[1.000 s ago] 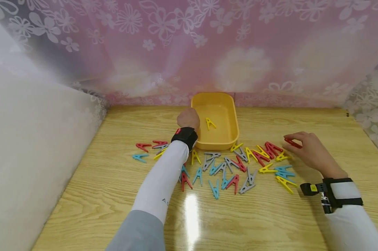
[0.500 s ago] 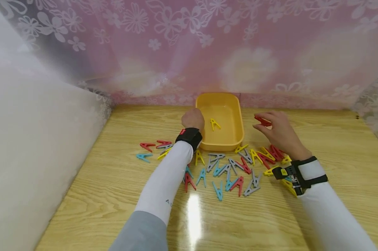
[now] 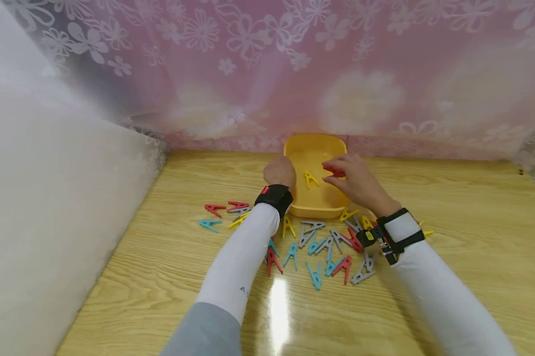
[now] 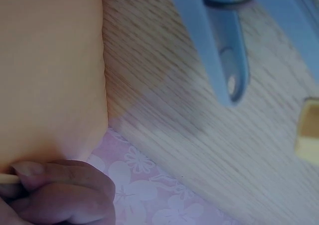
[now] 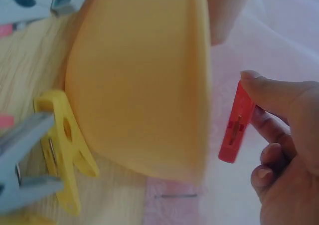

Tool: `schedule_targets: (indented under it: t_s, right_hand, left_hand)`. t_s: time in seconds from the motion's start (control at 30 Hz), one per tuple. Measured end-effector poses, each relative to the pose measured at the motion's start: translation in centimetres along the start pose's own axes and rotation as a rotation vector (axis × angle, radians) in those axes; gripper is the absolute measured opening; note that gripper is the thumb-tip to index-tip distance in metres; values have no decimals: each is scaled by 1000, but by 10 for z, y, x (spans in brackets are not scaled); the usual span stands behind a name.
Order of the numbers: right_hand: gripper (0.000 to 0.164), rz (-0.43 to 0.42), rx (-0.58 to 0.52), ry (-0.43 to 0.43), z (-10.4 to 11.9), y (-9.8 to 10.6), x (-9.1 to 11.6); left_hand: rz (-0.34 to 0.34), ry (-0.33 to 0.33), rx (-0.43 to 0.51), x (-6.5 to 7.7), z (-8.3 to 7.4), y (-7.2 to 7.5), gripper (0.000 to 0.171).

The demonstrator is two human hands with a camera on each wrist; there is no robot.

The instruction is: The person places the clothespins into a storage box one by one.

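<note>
My left hand (image 3: pixel 280 172) grips the left rim of a yellow-orange plastic basin (image 3: pixel 313 153); in the left wrist view its fingers (image 4: pixel 70 187) curl over the edge. One yellow clothespin (image 3: pixel 309 176) lies inside on the basin floor. Over the right part of the basin, my right hand (image 3: pixel 360 183) pinches a red clothespin (image 3: pixel 335 171) between thumb and fingers. The right wrist view has this red clothespin (image 5: pixel 236 125) hanging from the fingertips, apart from the basin wall (image 5: pixel 139 85).
Red, blue, grey and yellow clothespins, such as a blue one (image 3: pixel 314 277), lie scattered in front of the basin. A few more, including a red one (image 3: pixel 215 208), lie left of the left forearm. A pink floral curtain (image 3: pixel 258 89) hangs behind the wooden table (image 3: pixel 160 287).
My right hand has carried the red clothespin leftward from the right side of the table to over the basin. The left hand has stayed on the rim. The head view has shifted slightly.
</note>
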State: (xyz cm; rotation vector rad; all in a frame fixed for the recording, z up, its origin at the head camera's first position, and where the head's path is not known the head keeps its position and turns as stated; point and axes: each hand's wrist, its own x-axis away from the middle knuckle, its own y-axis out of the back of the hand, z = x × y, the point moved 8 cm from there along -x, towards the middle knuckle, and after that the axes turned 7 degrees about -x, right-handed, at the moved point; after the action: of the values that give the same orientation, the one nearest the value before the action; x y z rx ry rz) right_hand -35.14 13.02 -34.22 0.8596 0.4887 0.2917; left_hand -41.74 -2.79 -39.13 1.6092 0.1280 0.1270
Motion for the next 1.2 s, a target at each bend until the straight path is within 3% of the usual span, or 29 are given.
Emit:
schedule_targets:
  t_s: [0.47, 0.7, 0.97, 1.2]
  right_hand:
    - [35, 166, 111, -39, -10, -34, -12]
    - [37, 238, 140, -7, -6, -44, -13]
    - [34, 156, 7, -91, -20, -23, 1]
    - [33, 85, -37, -116, -34, 6, 19]
  left_hand:
    - [7, -3, -14, 1, -2, 1, 28]
    - [6, -1, -23, 1, 1, 0, 28]
    - [-1, -4, -21, -1, -2, -2, 29]
    - [9, -5, -23, -1, -2, 0, 28]
